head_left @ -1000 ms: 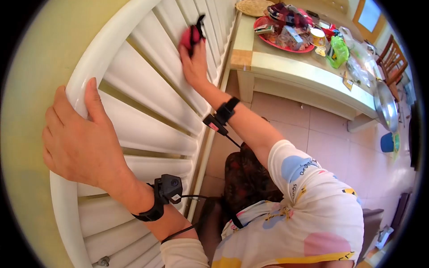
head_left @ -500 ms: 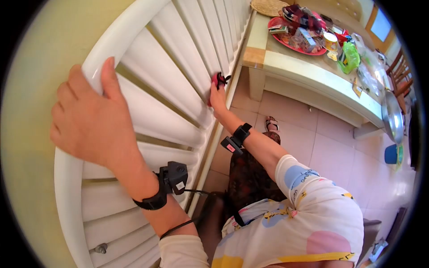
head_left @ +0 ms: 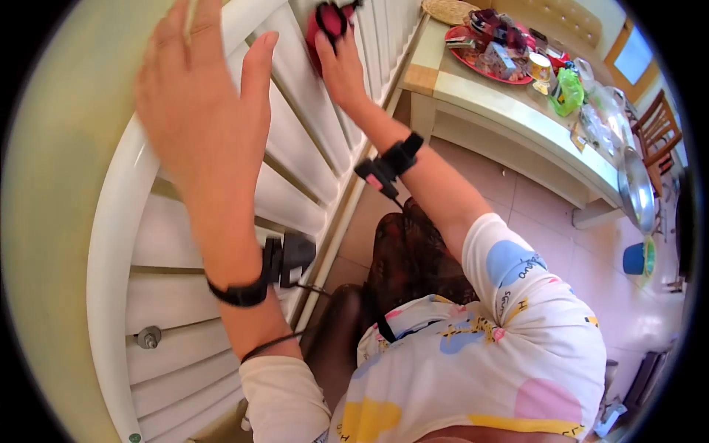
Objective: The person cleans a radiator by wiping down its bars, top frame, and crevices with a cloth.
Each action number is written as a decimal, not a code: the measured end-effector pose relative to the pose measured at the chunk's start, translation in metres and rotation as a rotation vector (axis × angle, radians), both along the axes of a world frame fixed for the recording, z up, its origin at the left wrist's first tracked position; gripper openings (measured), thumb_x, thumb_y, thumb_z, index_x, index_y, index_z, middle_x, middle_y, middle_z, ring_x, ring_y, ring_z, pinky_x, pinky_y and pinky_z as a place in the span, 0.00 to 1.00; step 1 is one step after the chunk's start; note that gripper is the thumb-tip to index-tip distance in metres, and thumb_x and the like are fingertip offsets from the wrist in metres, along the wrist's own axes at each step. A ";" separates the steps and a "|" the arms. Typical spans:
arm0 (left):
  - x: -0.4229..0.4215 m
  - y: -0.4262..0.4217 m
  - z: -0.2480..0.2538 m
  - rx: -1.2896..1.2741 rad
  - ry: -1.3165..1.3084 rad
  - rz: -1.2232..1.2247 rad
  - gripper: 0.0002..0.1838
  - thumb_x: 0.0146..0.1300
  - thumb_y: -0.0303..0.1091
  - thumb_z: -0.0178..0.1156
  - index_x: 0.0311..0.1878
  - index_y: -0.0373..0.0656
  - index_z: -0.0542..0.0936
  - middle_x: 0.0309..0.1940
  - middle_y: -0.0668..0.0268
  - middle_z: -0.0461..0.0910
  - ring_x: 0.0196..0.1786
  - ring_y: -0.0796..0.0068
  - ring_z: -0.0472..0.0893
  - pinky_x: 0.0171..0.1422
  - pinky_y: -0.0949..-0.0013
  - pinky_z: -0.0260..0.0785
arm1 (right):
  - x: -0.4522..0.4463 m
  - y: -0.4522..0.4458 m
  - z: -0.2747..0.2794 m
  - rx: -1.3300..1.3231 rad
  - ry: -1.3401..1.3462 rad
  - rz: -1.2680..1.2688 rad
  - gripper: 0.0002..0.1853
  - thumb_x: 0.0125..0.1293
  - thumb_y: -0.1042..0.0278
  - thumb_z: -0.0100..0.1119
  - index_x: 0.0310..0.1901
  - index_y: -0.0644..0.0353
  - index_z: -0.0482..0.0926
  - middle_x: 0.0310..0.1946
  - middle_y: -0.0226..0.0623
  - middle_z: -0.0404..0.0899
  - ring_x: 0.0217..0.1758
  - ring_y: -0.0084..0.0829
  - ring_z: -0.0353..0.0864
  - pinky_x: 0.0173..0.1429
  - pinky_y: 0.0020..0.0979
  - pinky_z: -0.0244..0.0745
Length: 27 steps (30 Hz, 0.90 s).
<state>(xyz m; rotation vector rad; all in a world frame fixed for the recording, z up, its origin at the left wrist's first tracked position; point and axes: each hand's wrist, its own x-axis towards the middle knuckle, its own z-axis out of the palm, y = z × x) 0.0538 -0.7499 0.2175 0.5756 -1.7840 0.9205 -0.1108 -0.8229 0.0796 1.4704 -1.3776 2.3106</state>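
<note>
My left hand (head_left: 210,103) is over the curved top rail of a white radiator (head_left: 111,251), fingers apart and slightly blurred, holding nothing. Farther along the slats, my right hand (head_left: 342,70) is closed on a dark pink cloth (head_left: 314,44) with black straps, which lies against the white slats. Its fingertips are partly hidden by the cloth and straps. Each wrist wears a black band with a small black device.
To the right stands a pale table (head_left: 509,114) with a red tray (head_left: 484,68) of mixed items, a green bag (head_left: 567,92) and a metal basin (head_left: 636,190). A blue bucket (head_left: 634,258) is on the tiled floor. A yellowish wall borders the radiator.
My left hand has moved forward along the rail, its fingers now raised. My right hand went down the slats with the pink cloth, then back up. The view has shifted slightly.
</note>
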 end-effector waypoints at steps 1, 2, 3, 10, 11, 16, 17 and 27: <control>0.010 0.031 0.011 0.110 -0.041 0.016 0.23 0.62 0.41 0.59 0.60 0.45 0.72 0.56 0.59 0.75 0.58 0.58 0.73 0.64 0.61 0.61 | 0.003 -0.004 -0.029 0.019 -0.016 -0.025 0.24 0.67 0.57 0.49 0.57 0.69 0.68 0.64 0.55 0.58 0.65 0.53 0.58 0.69 0.40 0.51; 0.025 0.047 0.016 0.109 -0.036 0.014 0.23 0.62 0.41 0.59 0.60 0.45 0.72 0.56 0.59 0.75 0.58 0.58 0.73 0.64 0.61 0.61 | 0.007 -0.005 -0.061 0.039 -0.031 -0.051 0.24 0.68 0.58 0.47 0.57 0.69 0.68 0.65 0.55 0.57 0.66 0.53 0.57 0.70 0.40 0.50; 0.042 0.056 0.020 0.093 -0.034 -0.030 0.22 0.62 0.36 0.59 0.59 0.43 0.73 0.56 0.59 0.75 0.58 0.60 0.74 0.63 0.62 0.62 | 0.015 0.001 -0.085 0.134 -0.110 -0.033 0.24 0.68 0.57 0.47 0.58 0.68 0.68 0.66 0.55 0.56 0.66 0.53 0.56 0.70 0.39 0.50; 0.150 0.100 0.023 0.096 0.010 0.401 0.16 0.66 0.31 0.56 0.56 0.43 0.77 0.54 0.61 0.77 0.55 0.63 0.76 0.58 0.67 0.68 | 0.041 0.005 -0.237 0.688 -0.416 -0.032 0.25 0.68 0.51 0.44 0.54 0.67 0.69 0.53 0.57 0.70 0.58 0.51 0.67 0.62 0.40 0.59; 0.157 0.103 0.022 0.099 0.011 0.399 0.16 0.66 0.31 0.56 0.56 0.43 0.77 0.54 0.61 0.77 0.55 0.63 0.76 0.58 0.67 0.68 | 0.042 0.008 -0.239 0.847 -0.519 0.021 0.27 0.67 0.48 0.44 0.55 0.66 0.69 0.52 0.57 0.71 0.57 0.51 0.68 0.61 0.39 0.60; 0.183 0.096 0.004 0.341 0.123 0.738 0.19 0.69 0.50 0.47 0.52 0.52 0.80 0.48 0.68 0.81 0.47 0.66 0.80 0.48 0.68 0.71 | 0.038 0.018 -0.189 0.893 -0.991 0.320 0.32 0.62 0.46 0.45 0.52 0.73 0.70 0.48 0.55 0.75 0.52 0.49 0.74 0.54 0.40 0.68; 0.180 0.095 0.002 0.348 0.130 0.727 0.19 0.69 0.50 0.47 0.52 0.52 0.80 0.48 0.68 0.81 0.47 0.66 0.80 0.48 0.68 0.71 | 0.041 0.021 -0.181 0.809 -0.889 0.260 0.31 0.62 0.47 0.47 0.50 0.73 0.71 0.46 0.55 0.76 0.50 0.49 0.75 0.52 0.40 0.68; 0.193 0.087 -0.010 0.228 0.203 0.897 0.21 0.68 0.58 0.45 0.48 0.60 0.83 0.43 0.77 0.83 0.42 0.76 0.82 0.45 0.76 0.73 | 0.099 0.044 0.043 0.006 0.070 -0.108 0.26 0.64 0.57 0.54 0.46 0.79 0.68 0.67 0.60 0.48 0.71 0.60 0.43 0.71 0.49 0.45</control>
